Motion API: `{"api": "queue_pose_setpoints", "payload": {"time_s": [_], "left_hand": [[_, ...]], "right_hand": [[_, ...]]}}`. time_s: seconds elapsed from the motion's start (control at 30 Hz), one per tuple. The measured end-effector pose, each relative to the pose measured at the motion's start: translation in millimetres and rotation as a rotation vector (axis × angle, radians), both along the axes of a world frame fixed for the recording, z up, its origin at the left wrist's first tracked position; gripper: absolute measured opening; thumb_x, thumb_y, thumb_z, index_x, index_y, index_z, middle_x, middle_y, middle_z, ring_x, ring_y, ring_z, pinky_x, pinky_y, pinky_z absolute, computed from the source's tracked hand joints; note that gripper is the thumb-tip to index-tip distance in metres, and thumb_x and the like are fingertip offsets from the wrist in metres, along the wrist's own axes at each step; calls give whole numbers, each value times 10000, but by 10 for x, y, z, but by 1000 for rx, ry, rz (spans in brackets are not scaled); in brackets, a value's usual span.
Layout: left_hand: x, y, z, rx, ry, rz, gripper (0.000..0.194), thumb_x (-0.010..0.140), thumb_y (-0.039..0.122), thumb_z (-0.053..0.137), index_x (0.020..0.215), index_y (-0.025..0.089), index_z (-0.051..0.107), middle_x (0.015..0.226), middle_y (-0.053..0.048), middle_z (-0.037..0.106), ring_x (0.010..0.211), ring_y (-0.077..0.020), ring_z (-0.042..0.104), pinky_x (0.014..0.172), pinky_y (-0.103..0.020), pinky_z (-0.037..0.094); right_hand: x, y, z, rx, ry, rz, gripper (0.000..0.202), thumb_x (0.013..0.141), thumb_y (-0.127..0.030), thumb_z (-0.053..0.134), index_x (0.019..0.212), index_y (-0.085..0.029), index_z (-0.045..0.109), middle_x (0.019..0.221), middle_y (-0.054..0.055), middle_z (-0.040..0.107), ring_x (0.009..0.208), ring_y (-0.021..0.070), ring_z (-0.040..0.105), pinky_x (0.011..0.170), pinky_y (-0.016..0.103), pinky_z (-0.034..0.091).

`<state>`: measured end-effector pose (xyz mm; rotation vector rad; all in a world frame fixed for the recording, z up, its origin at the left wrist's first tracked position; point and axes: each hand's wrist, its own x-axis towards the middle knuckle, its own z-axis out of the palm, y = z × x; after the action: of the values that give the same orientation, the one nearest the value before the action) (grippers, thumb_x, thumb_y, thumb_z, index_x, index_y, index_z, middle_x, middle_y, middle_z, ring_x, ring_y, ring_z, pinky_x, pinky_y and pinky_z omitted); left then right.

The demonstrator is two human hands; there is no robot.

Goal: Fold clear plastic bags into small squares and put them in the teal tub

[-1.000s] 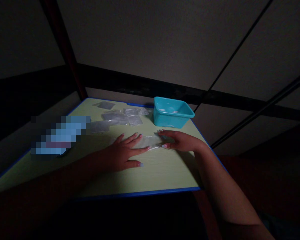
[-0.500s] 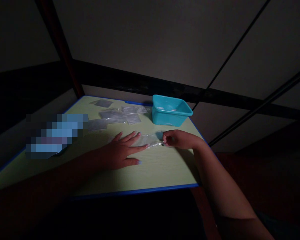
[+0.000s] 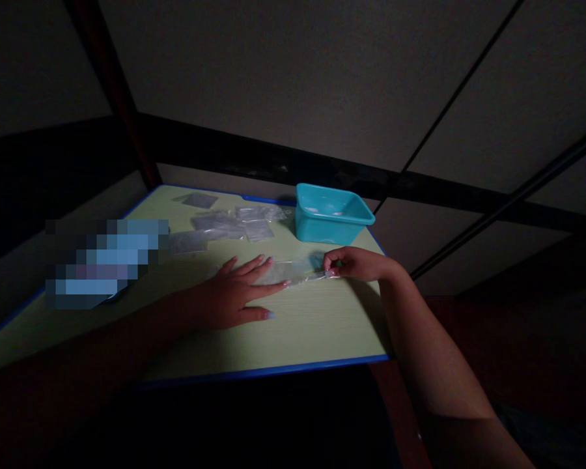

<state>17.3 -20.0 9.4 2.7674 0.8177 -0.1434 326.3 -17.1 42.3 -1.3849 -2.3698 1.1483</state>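
A clear plastic bag (image 3: pixel 295 270) lies flat on the pale table (image 3: pixel 317 326). My left hand (image 3: pixel 237 293) rests on its left part with the fingers spread. At the bag's right end, my right hand (image 3: pixel 349 264) pinches the clear plastic between thumb and fingers. Whether anything small is inside the pinch is hidden. Just behind my right hand stands a turquoise plastic basket (image 3: pixel 327 228), with a few pale things inside that I cannot make out.
Several flat clear plastic bags (image 3: pixel 219 225) lie loosely overlapped toward the back of the table. A blurred-out device with a bluish screen (image 3: pixel 112 260) sits at the left. Blue edging (image 3: pixel 273 372) runs along the table, and a panelled wall (image 3: pixel 273 85) rises behind.
My right hand has moved slightly right and up, drawing the bag's pinched edge along. My left hand stays spread on the bag.
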Motion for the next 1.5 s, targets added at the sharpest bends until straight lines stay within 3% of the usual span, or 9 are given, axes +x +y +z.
{"api": "queue_pose_setpoints", "payload": {"time_s": [0.13, 0.27, 0.37, 0.47, 0.6, 0.87, 1.03, 1.23, 1.5], "left_hand": [[-4, 1, -7, 6, -6, 0, 596, 916, 569, 428, 1455, 431, 216, 1576, -74, 3, 1433, -380, 49, 1062, -660, 104], [-4, 1, -7, 2, -11, -4, 596, 917, 560, 433, 1457, 423, 223, 1574, -79, 3, 1432, -385, 53, 1060, -664, 97], [-2, -1, -2, 5, 2, -1, 593, 919, 559, 429, 1457, 431, 214, 1576, -75, 6, 1434, -376, 56, 1059, -663, 106], [-4, 0, -4, 5, 12, 4, 589, 920, 565, 416, 1457, 437, 208, 1577, -73, 1, 1436, -371, 55, 1059, -662, 105], [-5, 0, 1, 12, 12, -2, 590, 917, 581, 404, 1457, 432, 217, 1580, -75, 18, 1436, -374, 59, 1058, -660, 115], [7, -15, 50, -1, 39, 6, 583, 928, 558, 405, 1460, 423, 209, 1576, -78, -1, 1437, -365, 44, 1069, -649, 107], [-7, -5, 6, -6, 7, 6, 579, 923, 543, 429, 1450, 438, 217, 1571, -85, -5, 1438, -358, 30, 1060, -662, 105], [-18, 5, -6, -26, -40, 15, 570, 911, 530, 462, 1437, 446, 257, 1570, -61, 19, 1429, -382, 67, 1061, -664, 101], [-15, 6, 10, -23, -19, 14, 575, 913, 530, 457, 1441, 438, 249, 1568, -77, 12, 1431, -374, 54, 1055, -671, 104]], "right_hand": [[33, 12, -25, -16, 179, -62, 165, 790, -324, 626, 760, -178, 555, 680, -26, 560, 625, 101, 502, 604, 253, 399], [18, 4, -44, -174, 345, -170, 260, 773, -396, 671, 780, -183, 523, 747, -9, 630, 521, 83, 563, 539, 248, 453], [-4, 3, -65, -286, 464, -266, 323, 704, -406, 743, 756, -183, 516, 891, 37, 687, 629, 129, 659, 618, 295, 539], [3, 22, -93, -327, 526, -306, 329, 657, -379, 789, 733, -171, 546, 855, 41, 713, 765, 166, 699, 710, 306, 558], [61, 60, -121, -343, 504, -297, 308, 628, -336, 815, 727, -154, 586, 779, 41, 731, 793, 160, 707, 748, 286, 552], [182, 59, -89, -376, 353, -318, 273, 564, -225, 829, 707, -161, 605, 668, 7, 698, 617, 136, 670, 597, 258, 545], [197, 43, -37, -351, 221, -253, 356, 708, -333, 750, 978, -160, 594, 644, -18, 650, 454, 67, 539, 432, 190, 422], [168, 29, -23, -346, 94, -149, 241, 711, -308, 735, 844, -161, 597, 498, -100, 440, 393, 28, 371, 369, 167, 265], [100, 15, -49, -477, 104, -163, 249, 720, -296, 684, 883, -177, 537, 546, -32, 630, 424, 99, 563, 406, 200, 417]]}}
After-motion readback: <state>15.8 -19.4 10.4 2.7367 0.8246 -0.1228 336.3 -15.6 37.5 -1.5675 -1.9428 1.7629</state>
